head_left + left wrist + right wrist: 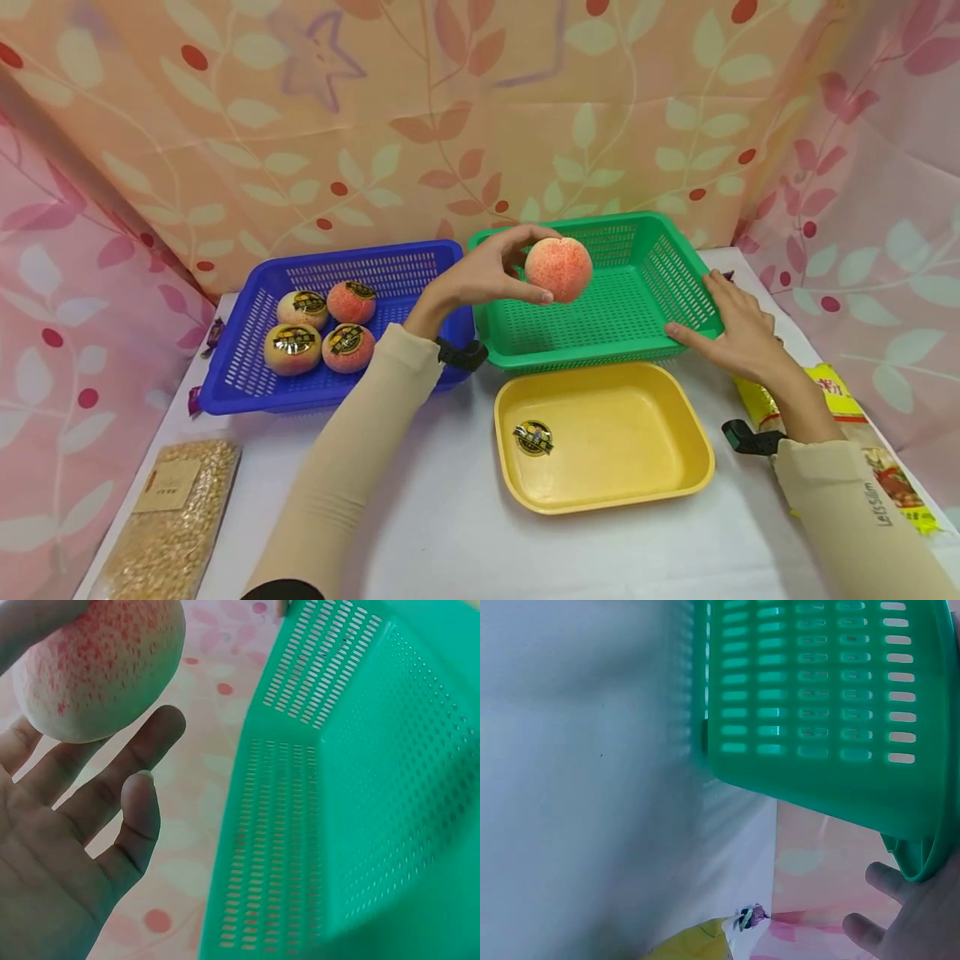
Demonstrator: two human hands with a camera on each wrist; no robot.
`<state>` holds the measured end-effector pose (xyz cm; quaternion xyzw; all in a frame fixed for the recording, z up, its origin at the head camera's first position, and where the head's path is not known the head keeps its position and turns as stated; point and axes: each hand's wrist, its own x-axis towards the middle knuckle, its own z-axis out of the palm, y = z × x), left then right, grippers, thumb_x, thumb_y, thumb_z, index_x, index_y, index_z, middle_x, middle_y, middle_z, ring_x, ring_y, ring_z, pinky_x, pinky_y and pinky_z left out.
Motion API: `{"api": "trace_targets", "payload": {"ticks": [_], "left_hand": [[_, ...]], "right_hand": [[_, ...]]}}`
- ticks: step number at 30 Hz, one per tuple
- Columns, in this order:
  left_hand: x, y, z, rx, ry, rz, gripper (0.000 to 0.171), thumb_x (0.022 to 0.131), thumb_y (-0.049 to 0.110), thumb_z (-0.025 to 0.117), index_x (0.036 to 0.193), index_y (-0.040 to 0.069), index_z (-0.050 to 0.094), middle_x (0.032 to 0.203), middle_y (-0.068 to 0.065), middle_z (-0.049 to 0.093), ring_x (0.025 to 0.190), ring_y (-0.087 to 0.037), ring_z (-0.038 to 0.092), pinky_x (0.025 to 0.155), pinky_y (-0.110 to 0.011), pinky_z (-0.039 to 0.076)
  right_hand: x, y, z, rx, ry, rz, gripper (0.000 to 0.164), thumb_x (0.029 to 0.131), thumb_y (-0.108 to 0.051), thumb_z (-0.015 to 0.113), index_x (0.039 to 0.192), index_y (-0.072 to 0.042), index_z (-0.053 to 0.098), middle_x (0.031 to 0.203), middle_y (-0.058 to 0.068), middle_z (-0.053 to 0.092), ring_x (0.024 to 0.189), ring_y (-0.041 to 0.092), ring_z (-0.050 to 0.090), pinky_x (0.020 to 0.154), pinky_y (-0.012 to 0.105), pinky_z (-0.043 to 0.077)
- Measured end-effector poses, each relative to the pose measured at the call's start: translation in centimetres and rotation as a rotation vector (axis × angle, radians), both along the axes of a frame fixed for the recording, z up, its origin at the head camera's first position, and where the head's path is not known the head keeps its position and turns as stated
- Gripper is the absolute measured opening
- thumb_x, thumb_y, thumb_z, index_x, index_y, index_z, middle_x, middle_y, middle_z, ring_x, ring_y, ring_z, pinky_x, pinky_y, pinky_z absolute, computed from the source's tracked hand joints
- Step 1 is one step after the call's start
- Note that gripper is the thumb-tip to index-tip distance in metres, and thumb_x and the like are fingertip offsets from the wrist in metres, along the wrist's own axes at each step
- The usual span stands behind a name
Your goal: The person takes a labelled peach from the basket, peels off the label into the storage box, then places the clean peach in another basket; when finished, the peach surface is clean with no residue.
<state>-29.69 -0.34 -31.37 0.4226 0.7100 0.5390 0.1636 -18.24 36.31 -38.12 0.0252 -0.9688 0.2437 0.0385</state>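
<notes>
- The left hand [486,271] grips a round, pink-and-cream speckled peach [558,268] between thumb and fingers, holding it raised over the left part of the green, rectangular, slotted plastic basket [570,362].
- The right hand [738,332] rests on the green basket's right rim, its fingers extended rather than curled, the thumb lying over the front right corner.
- Just left of the green basket sits a blue, rectangular, slotted plastic basket [408,302] with four round peaches [293,348] in it, all bearing black-and-gold stickers.
- Just in front of the green basket lies a shallow, yellow, round-cornered tray [611,454], with a round black-and-gold sticker [534,437] inside.
- Well to the front left of the green basket is a clear bag of pale beans [180,533].
- To its front right, a bright yellow printed packet [832,387] lies partly behind the right forearm.
- A white cloth-covered bench [442,517] lies beneath the green basket.
</notes>
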Motion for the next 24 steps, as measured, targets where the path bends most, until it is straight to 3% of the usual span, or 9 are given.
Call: {"api": "trace_targets", "payload": {"ticks": [5,10,13,19,24], "left_hand": [[-1.9,2.8,-0.7,-0.018,-0.024,0.016,0.068,0.079,0.013,0.087,0.139,0.018,0.056,0.14,-0.002,0.057,0.112,-0.025,0.067,0.095,-0.044,0.056],[-3.3,5.2,-1.8,-0.021,-0.131,0.036,0.067,0.081,0.013,0.086,0.139,0.021,0.054,0.144,-0.002,0.056,0.113,-0.026,0.067,0.095,-0.04,0.057],[-3.9,6.3,-2.6,-0.024,-0.19,0.079,0.065,0.082,0.015,0.085,0.137,0.023,0.053,0.143,-0.003,0.057,0.114,-0.026,0.068,0.097,-0.041,0.056],[-4.7,8.3,-4.0,-0.027,-0.258,0.221,0.065,0.081,0.023,0.087,0.136,0.027,0.054,0.138,-0.002,0.061,0.121,-0.021,0.06,0.098,-0.042,0.053],[-5.0,9.9,-4.6,-0.071,-0.259,0.228,0.066,0.079,0.024,0.088,0.136,0.027,0.055,0.139,-0.002,0.06,0.128,-0.023,0.054,0.105,-0.049,0.048]], "right_hand": [[0.0,0.3,-0.2,-0.024,-0.006,-0.003,0.101,0.094,-0.054,0.061,0.164,-0.006,0.008,0.171,0.021,0.003,0.149,0.057,0.009,0.101,0.077,0.016],[0.1,0.3,-0.4,-0.049,-0.021,-0.013,0.102,0.093,-0.054,0.062,0.164,-0.005,0.006,0.172,0.02,0.001,0.149,0.057,0.009,0.105,0.079,0.013],[0.0,0.4,-0.3,-0.054,-0.038,-0.017,0.103,0.093,-0.055,0.062,0.164,-0.007,0.005,0.172,0.018,-0.001,0.149,0.057,0.009,0.108,0.08,0.011],[0.3,0.5,0.0,-0.062,-0.07,-0.023,0.104,0.094,-0.056,0.061,0.165,-0.01,0.001,0.173,0.015,-0.005,0.147,0.059,0.011,0.109,0.082,0.01],[0.6,0.5,0.1,-0.091,-0.08,-0.019,0.103,0.094,-0.055,0.061,0.165,-0.011,0.0,0.173,0.013,-0.007,0.151,0.059,0.005,0.109,0.085,0.005]]}}
